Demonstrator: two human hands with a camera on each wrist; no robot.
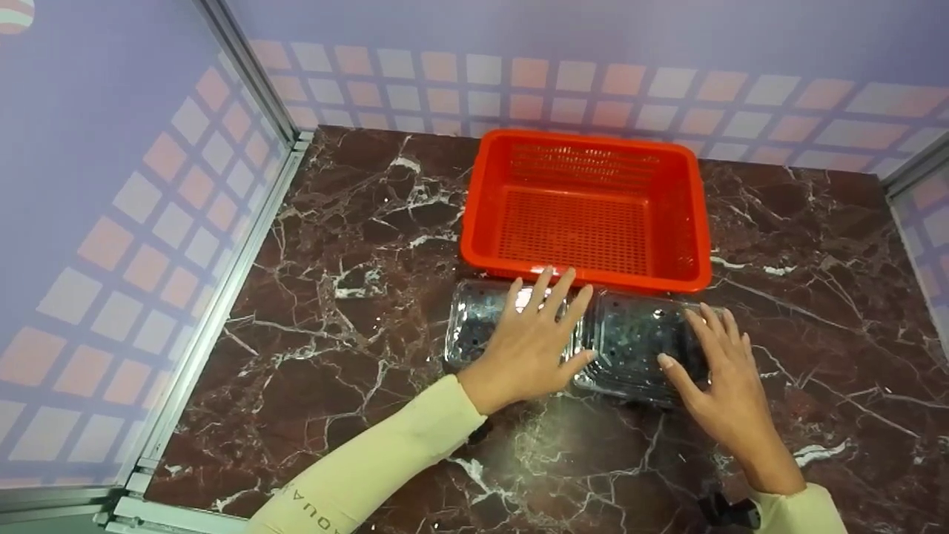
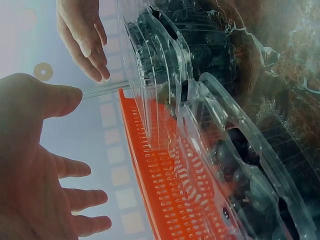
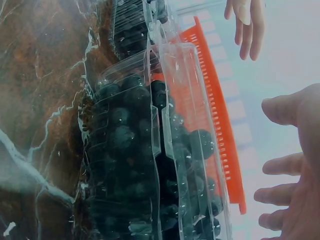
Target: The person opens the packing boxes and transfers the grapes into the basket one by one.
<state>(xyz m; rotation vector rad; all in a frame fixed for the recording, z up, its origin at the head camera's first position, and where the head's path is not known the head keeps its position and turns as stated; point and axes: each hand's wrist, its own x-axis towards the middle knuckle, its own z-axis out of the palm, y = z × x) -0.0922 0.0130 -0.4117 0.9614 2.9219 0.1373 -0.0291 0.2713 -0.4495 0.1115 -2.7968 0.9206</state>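
Observation:
Two clear plastic clamshell boxes of dark round fruit lie side by side on the table, the left box [image 1: 465, 330] and the right box [image 1: 634, 330]. Above the left one hovers my left hand [image 1: 530, 345], its fingers spread and holding nothing. My right hand [image 1: 730, 393] is over the right end of the right box, fingers extended and likewise holding nothing. In the wrist views a gap shows between each hand and the lids. Through the plastic the fruit looks like dark grapes or blueberries; which of the two I cannot tell.
Just behind the boxes stands a red-orange plastic basket [image 1: 472, 215] with slotted walls and nothing inside. The tabletop [image 1: 356, 348] is dark brown marble pattern. Pale panels with coloured squares [image 1: 437, 67] enclose the back and sides, joined by metal frame strips [image 1: 215, 311].

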